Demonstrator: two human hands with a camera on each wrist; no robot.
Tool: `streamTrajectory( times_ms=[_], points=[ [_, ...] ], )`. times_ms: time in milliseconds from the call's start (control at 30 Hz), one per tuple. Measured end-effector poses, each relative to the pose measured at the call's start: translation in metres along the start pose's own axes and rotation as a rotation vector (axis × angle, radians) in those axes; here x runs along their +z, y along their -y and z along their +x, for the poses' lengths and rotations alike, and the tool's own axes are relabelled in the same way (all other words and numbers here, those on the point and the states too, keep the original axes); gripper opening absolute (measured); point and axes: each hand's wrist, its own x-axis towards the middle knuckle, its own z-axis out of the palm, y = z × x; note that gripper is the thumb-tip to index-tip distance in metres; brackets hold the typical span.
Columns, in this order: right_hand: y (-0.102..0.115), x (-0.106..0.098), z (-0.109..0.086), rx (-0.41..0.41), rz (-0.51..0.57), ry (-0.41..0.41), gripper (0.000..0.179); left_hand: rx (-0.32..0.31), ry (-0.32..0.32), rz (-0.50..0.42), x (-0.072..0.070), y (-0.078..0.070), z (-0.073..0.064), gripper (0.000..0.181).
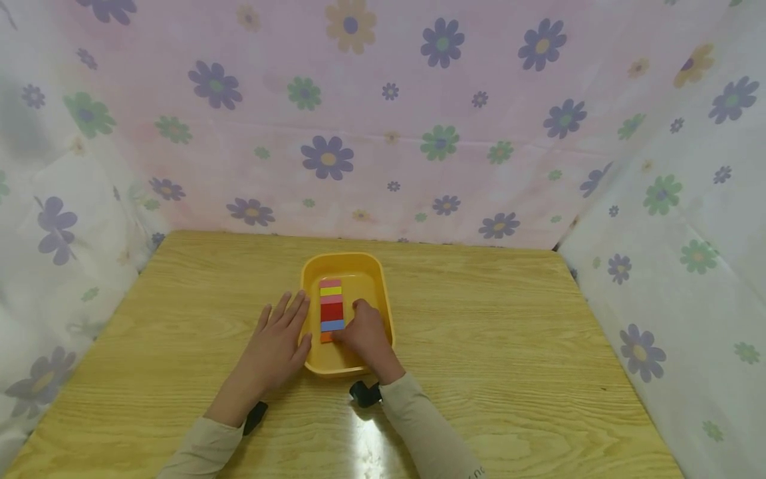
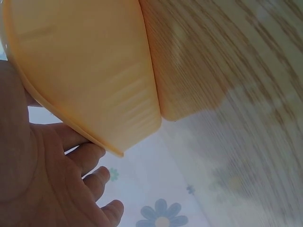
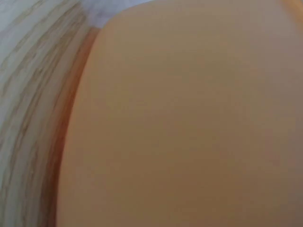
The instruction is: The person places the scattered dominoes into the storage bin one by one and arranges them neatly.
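Note:
A yellow plastic tray (image 1: 378,279) stands on the table. Inside it, a column of small flat coloured blocks (image 1: 332,311) lies lined up: pink, yellow, pink, red, blue, with an orange block (image 1: 326,337) at the near end. My left hand (image 1: 274,346) rests along the tray's left side, its fingers extended; the left wrist view has its fingertips against the rim (image 2: 71,124). Reaching into the tray, my right hand (image 1: 368,336) has its thumb at the orange block's right end and another finger apart, farther up. Its remaining fingers are hidden; the right wrist view holds only the tray's outer wall (image 3: 180,118).
The wooden table (image 1: 491,332) extends on both sides of the tray. Flower-printed cloth (image 1: 389,133) hangs behind and at both sides. Dark wrist-worn pieces (image 1: 364,394) sit under the wrists, close to the tray's near edge.

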Motion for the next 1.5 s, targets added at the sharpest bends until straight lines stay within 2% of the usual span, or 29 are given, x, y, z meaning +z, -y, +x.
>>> streamTrajectory(
  times_ms=[300,667,867,1033,1133,1333,1433,1500],
  points=[
    [0.003,0.001,-0.002,0.015,-0.024,-0.003,0.071,0.008,-0.008,0.005,0.000,0.000,0.000,0.063],
    [0.000,-0.005,-0.002,0.003,-0.027,0.041,0.070,-0.005,0.000,0.007,0.001,0.001,0.000,0.064],
    [0.007,-0.021,-0.012,-0.007,0.006,0.139,0.072,-0.005,0.004,-0.016,-0.001,0.003,-0.002,0.063],
    [0.010,-0.040,-0.020,-0.043,0.069,0.156,0.070,-0.008,0.007,-0.019,-0.003,0.005,-0.006,0.064],
    [0.005,-0.053,-0.020,-0.083,0.127,0.115,0.062,-0.008,0.006,-0.022,-0.004,0.007,-0.008,0.065],
    [-0.019,-0.070,-0.009,-0.185,0.223,-0.084,0.038,-0.023,0.038,-0.032,-0.005,0.009,-0.010,0.066],
    [-0.034,-0.075,-0.001,-0.200,0.249,-0.168,0.030,-0.016,0.029,-0.033,-0.005,0.010,-0.011,0.066],
    [-0.044,-0.078,0.005,-0.190,0.230,-0.197,0.029,-0.011,0.018,-0.032,-0.006,0.010,-0.012,0.065]
  ],
)
